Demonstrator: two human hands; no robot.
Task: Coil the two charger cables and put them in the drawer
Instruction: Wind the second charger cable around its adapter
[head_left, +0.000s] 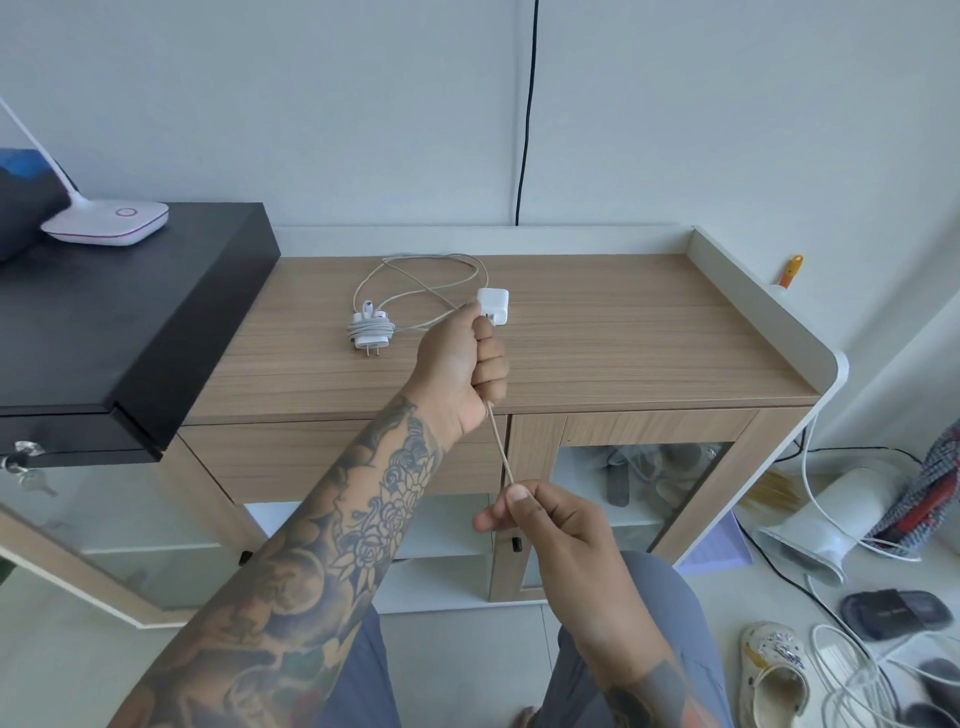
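White lamp base (106, 222) on black desk (130, 312); black cord (525, 130) down wall; sandals (774, 675) on floor.

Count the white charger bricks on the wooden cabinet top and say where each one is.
2. One charger brick, already wrapped in its cable, lies toward the left of the cabinet top. The other charger brick is gripped in the left hand just right of it. None seems hidden.

Two white charger bricks: one square brick (493, 306) gripped in the left hand (462, 364), one cable-wrapped brick (370, 330) just left of it. Two hands; the right hand (545, 525) pinches one beige cable (501, 449).
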